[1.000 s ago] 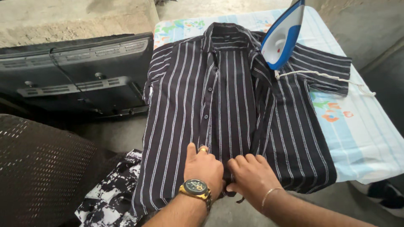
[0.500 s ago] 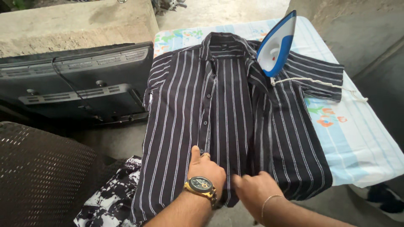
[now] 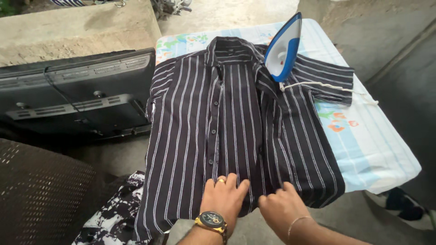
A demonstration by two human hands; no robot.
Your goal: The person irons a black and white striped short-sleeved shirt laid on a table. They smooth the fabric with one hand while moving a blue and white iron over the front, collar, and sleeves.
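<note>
Both hands have slid to the shirt [image 3: 236, 122] hem, left hand [image 3: 223, 197] flat, right hand [image 3: 280, 209] fingers pinching cloth; buttoned and spread, iron [image 3: 282, 47] upright, pressing undone.

Your single head camera looks steeply down and forward, close over the table [image 3: 386, 154] edge before you.

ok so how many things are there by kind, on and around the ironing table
shirt: 1
iron: 1
table cover: 1
patterned cloth: 1
tv: 1
chair: 1
hands: 2, left hand and right hand, both on the shirt hem
total: 8
</note>
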